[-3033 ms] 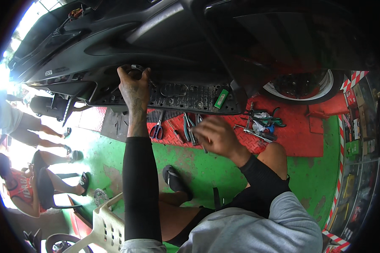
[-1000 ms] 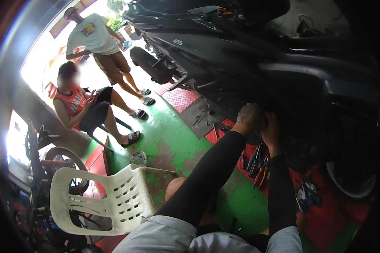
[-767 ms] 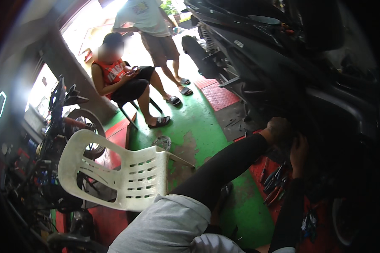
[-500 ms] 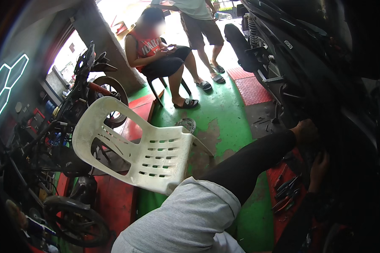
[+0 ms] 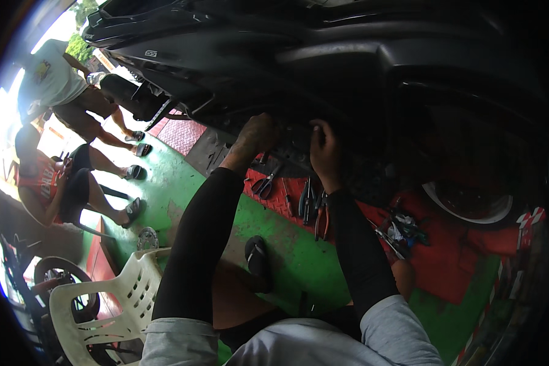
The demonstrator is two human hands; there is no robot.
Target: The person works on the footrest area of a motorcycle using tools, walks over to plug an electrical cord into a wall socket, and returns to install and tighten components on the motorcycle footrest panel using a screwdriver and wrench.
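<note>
Both my arms, in black sleeves, reach up to the underside of a dark scooter (image 5: 238, 67). My left hand (image 5: 259, 135) is closed like a fist at the lower edge of its body panel; whatever is between the fingers is hidden. A little to the right, my right hand (image 5: 326, 152) has its fingers curled in by the same dark underside, and I cannot make out what they grip. Below the hands, on a red platform (image 5: 274, 204), lie scissors-like pliers (image 5: 264, 186), a screwdriver (image 5: 288, 198) and orange-handled pliers (image 5: 322, 218).
A heap of tools (image 5: 399, 230) lies right of my right forearm, near a wheel (image 5: 470, 204). A cream plastic chair (image 5: 97, 305) stands at lower left. Two people are at the left, one seated (image 5: 49, 183), one standing (image 5: 55, 79). The floor (image 5: 165, 195) is green.
My view has swung right toward the scooter, so the chair and people now sit farther left. Both hands stay at the scooter's underside, now near the middle of the picture.
</note>
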